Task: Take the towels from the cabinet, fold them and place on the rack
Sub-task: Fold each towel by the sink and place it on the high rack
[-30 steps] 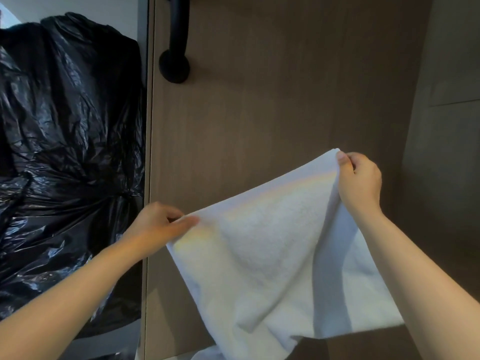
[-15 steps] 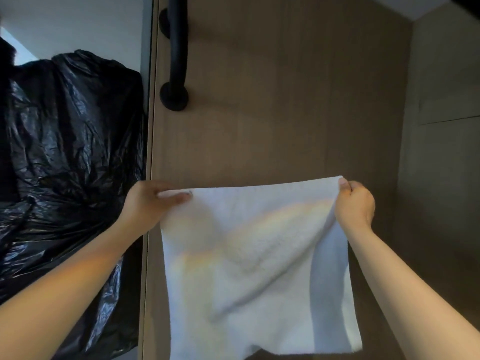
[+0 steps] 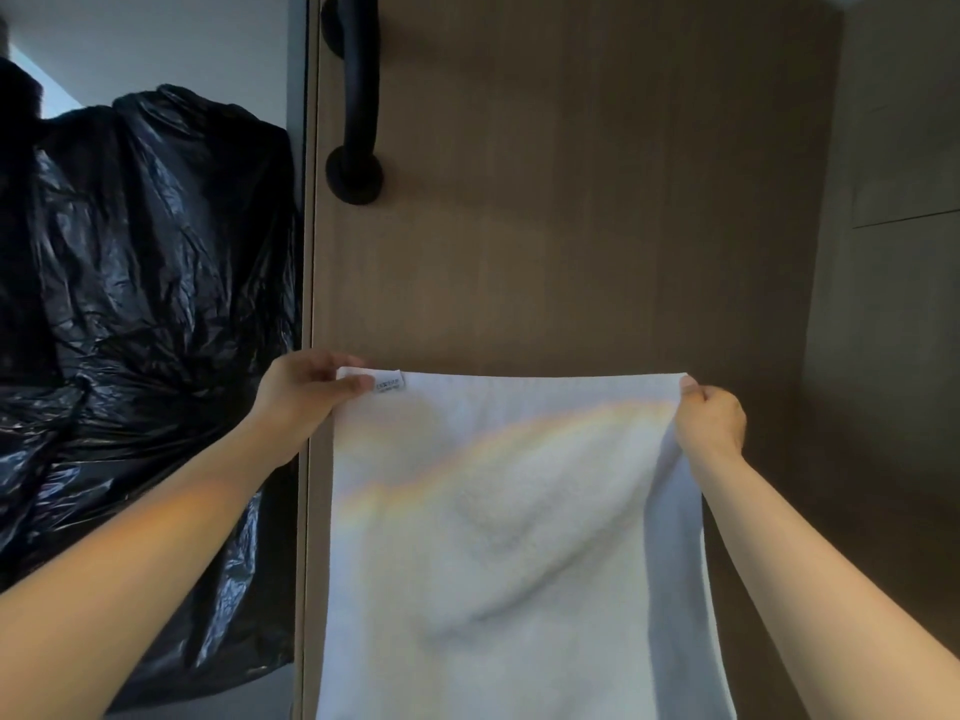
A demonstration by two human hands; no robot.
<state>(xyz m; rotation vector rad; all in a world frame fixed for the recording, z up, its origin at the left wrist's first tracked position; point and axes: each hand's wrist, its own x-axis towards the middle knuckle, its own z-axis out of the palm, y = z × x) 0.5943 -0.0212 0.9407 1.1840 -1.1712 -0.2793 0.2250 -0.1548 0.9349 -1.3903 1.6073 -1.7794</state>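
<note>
A white towel (image 3: 509,537) hangs spread out in front of me, its top edge level and taut. My left hand (image 3: 306,394) pinches its top left corner, beside a small white label (image 3: 388,383). My right hand (image 3: 709,415) pinches the top right corner, with a fold of cloth falling down below it. The towel's lower end runs out of the frame. No rack is in view.
A brown wooden cabinet door (image 3: 571,200) fills the background, with a black bar handle (image 3: 356,111) at its upper left. A large crumpled black plastic bag (image 3: 135,304) stands to the left. A second wooden panel (image 3: 904,252) is at the right.
Both hands have raised and levelled the towel: its top edge was slanted up to the right, and now it is horizontal and stretched flat. The label at the left corner has come into sight.
</note>
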